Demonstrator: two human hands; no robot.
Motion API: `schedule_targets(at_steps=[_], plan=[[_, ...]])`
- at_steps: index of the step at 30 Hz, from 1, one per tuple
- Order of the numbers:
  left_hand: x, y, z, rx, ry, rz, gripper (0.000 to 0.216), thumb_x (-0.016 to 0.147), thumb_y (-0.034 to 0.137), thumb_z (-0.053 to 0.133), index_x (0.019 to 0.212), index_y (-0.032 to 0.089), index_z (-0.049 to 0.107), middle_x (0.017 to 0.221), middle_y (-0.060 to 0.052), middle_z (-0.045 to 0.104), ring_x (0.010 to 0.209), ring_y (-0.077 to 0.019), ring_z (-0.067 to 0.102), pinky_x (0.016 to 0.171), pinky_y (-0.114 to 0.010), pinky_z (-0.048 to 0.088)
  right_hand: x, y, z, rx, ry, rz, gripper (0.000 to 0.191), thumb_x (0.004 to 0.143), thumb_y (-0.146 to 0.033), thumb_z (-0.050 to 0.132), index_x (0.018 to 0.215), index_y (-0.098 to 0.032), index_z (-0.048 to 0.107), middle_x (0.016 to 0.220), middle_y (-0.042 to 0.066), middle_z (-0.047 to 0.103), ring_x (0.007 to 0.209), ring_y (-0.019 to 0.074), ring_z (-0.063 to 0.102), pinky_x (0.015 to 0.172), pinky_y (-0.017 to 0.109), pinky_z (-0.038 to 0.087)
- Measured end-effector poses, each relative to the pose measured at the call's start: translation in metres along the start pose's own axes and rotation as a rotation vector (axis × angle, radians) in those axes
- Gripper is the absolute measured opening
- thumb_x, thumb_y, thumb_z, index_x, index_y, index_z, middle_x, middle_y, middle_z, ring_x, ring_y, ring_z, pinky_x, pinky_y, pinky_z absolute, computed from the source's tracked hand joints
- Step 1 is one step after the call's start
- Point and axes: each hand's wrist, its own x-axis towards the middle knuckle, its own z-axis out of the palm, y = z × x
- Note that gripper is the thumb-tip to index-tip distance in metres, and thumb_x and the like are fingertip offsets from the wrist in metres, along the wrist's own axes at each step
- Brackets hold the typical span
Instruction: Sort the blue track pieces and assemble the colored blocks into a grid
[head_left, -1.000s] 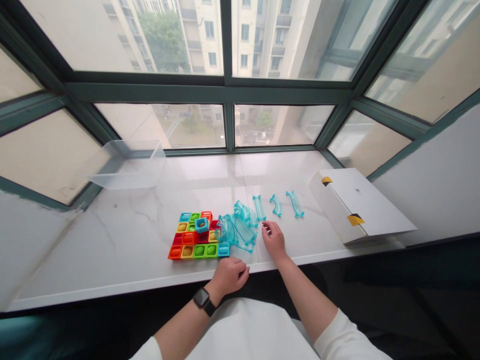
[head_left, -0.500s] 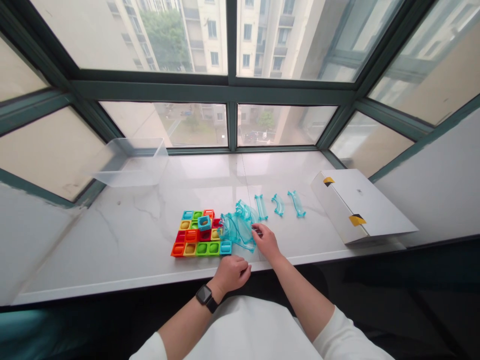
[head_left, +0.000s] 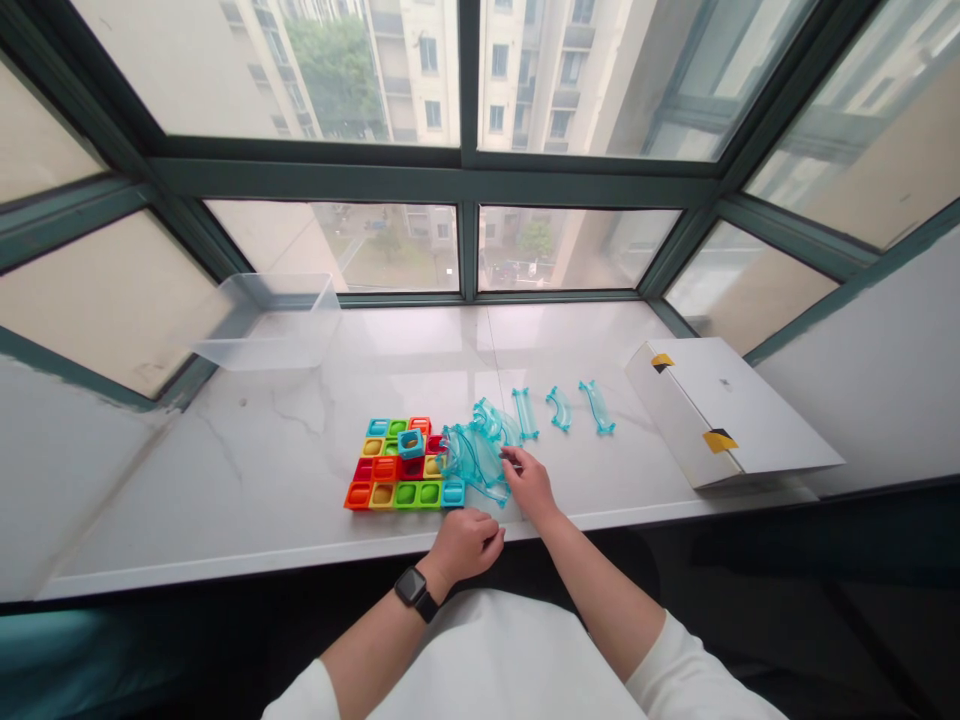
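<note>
A grid of coloured square blocks [head_left: 394, 470] lies on the white marble sill [head_left: 300, 480], with one blue block [head_left: 410, 443] standing on top. Beside its right edge sits a heap of clear teal track pieces [head_left: 476, 455]. My right hand [head_left: 529, 483] reaches into that heap, its fingers pinched on a teal piece at the right side. My left hand [head_left: 465, 543], with a dark watch on the wrist, rests curled at the sill's front edge with nothing visible in it.
Three more teal track pieces [head_left: 559, 408] lie in a row behind the heap. A white cardboard box [head_left: 724, 410] sits at the right. A clear plastic tub [head_left: 270, 322] stands at the back left by the window.
My right hand has moved left from the bare sill to the teal heap and closed on a piece. The left hand has stayed put.
</note>
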Motion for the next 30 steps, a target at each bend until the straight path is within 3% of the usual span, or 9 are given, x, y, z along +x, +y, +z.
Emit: schedule_targets(at_steps=[5, 10, 17, 21, 26, 30], plan=[[0.0, 0.001, 0.0, 0.005, 0.0, -0.001, 0.032, 0.095, 0.024, 0.059, 0.063, 0.021, 0.06, 0.06, -0.001, 0.06, 0.058, -0.014, 0.056, 0.056, -0.031, 0.033, -0.002, -0.001, -0.011, -0.015, -0.031, -0.049, 0.031, 0.097, -0.034, 0.055, 0.121, -0.023, 0.073, 0.118, 0.008, 0.075, 0.1, 0.0222, 0.073, 0.086, 0.036, 0.062], [0.001, 0.001, -0.001, 0.009, -0.001, -0.008, 0.033, 0.095, 0.024, 0.059, 0.062, 0.021, 0.059, 0.059, -0.001, 0.06, 0.058, -0.0138, 0.055, 0.056, -0.03, 0.031, -0.016, -0.003, -0.023, -0.136, -0.01, -0.112, 0.021, 0.096, -0.034, 0.061, 0.11, -0.023, 0.072, 0.103, 0.007, 0.069, 0.087, 0.02, 0.068, 0.076, 0.032, 0.059], [0.001, 0.002, -0.002, 0.014, -0.013, -0.01, 0.033, 0.095, 0.024, 0.059, 0.063, 0.021, 0.059, 0.06, -0.001, 0.061, 0.058, -0.0141, 0.056, 0.057, -0.029, 0.032, -0.022, -0.024, -0.031, -0.332, 0.073, -0.239, 0.018, 0.095, -0.03, 0.065, 0.11, -0.023, 0.073, 0.107, 0.009, 0.067, 0.104, 0.0256, 0.065, 0.095, 0.038, 0.053], [0.0, 0.001, -0.001, 0.018, -0.008, -0.006, 0.032, 0.095, 0.024, 0.059, 0.063, 0.02, 0.06, 0.061, -0.002, 0.062, 0.058, -0.0143, 0.058, 0.056, -0.029, 0.033, -0.005, -0.053, -0.019, -0.477, -0.068, -0.254, 0.017, 0.1, -0.031, 0.061, 0.107, -0.023, 0.074, 0.095, 0.006, 0.074, 0.096, 0.024, 0.067, 0.093, 0.035, 0.048], [-0.001, -0.002, 0.002, 0.01, 0.003, 0.008, 0.029, 0.092, 0.022, 0.06, 0.063, 0.02, 0.061, 0.062, -0.003, 0.064, 0.058, -0.0147, 0.059, 0.055, -0.029, 0.032, 0.016, -0.079, 0.013, -0.694, -0.211, -0.079, 0.029, 0.101, -0.045, 0.061, 0.117, -0.024, 0.073, 0.098, 0.008, 0.078, 0.09, 0.0244, 0.072, 0.077, 0.031, 0.047], [-0.001, -0.003, 0.003, -0.012, 0.008, 0.023, 0.029, 0.092, 0.022, 0.059, 0.063, 0.02, 0.061, 0.061, -0.003, 0.064, 0.057, -0.0146, 0.06, 0.054, -0.029, 0.032, 0.025, -0.082, 0.026, -0.771, -0.265, 0.009, 0.022, 0.101, -0.038, 0.059, 0.109, -0.025, 0.074, 0.098, 0.008, 0.079, 0.089, 0.0248, 0.073, 0.071, 0.03, 0.044]])
